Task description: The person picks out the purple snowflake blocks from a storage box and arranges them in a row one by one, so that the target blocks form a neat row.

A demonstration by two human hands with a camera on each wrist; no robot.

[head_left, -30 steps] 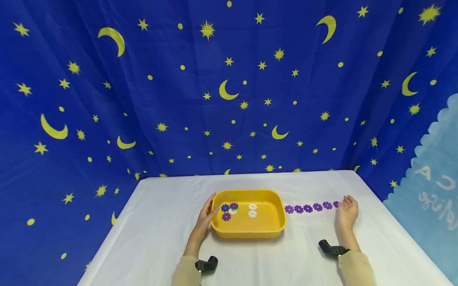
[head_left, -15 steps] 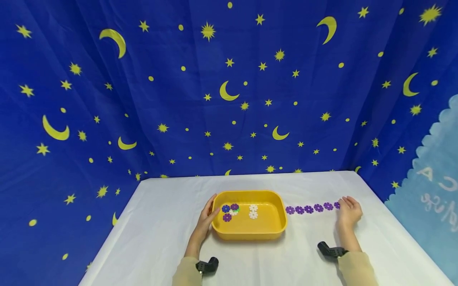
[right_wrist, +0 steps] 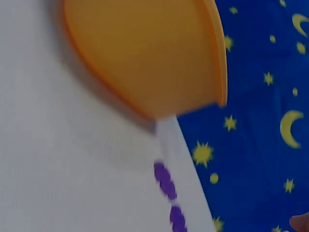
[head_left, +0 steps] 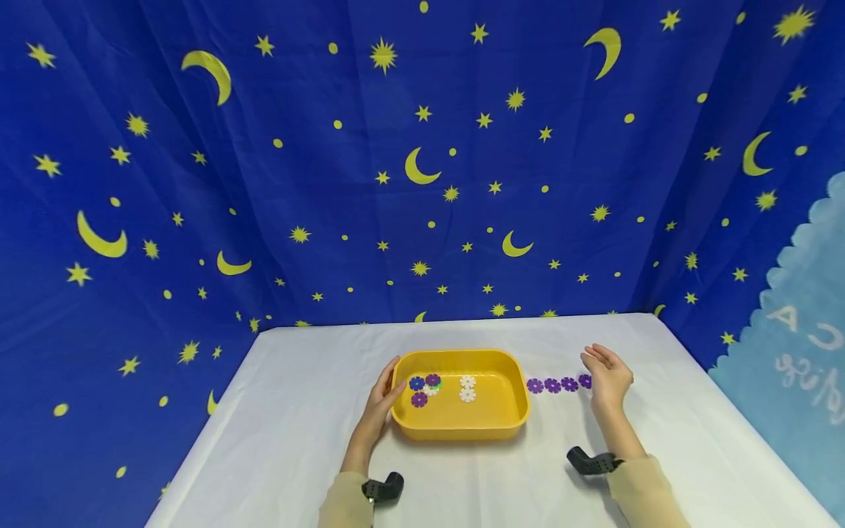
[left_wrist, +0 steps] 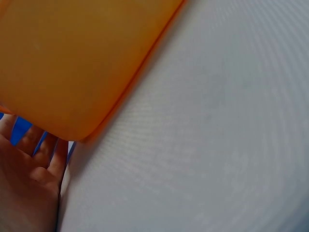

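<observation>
A yellow plastic basin (head_left: 462, 433) stands on the white-covered table. My left hand (head_left: 378, 402) grips its left end, thumb over the rim and fingers along the outer wall; those fingers (left_wrist: 41, 145) show beneath the basin wall (left_wrist: 72, 72) in the left wrist view. To the right of the basin runs a row of purple snowflake discs (head_left: 552, 385), its far end hidden behind my right hand. My right hand (head_left: 609, 378) is over that row, fingers loosely bent, no piece visible in them. The right wrist view catches purple discs (right_wrist: 165, 181) and a bit of fingertip (right_wrist: 300, 223).
Inside the basin lie two white discs (head_left: 467, 394) near the middle; at the left are a blue disc (head_left: 416, 383), a purple disc (head_left: 419, 400) and others overlapping. A blue star-and-moon curtain (head_left: 422, 220) borders the white table (head_left: 297, 411) at the back.
My right hand has come away from the row's right end, rising and moving left over the discs. My left hand has kept its hold on the basin.
</observation>
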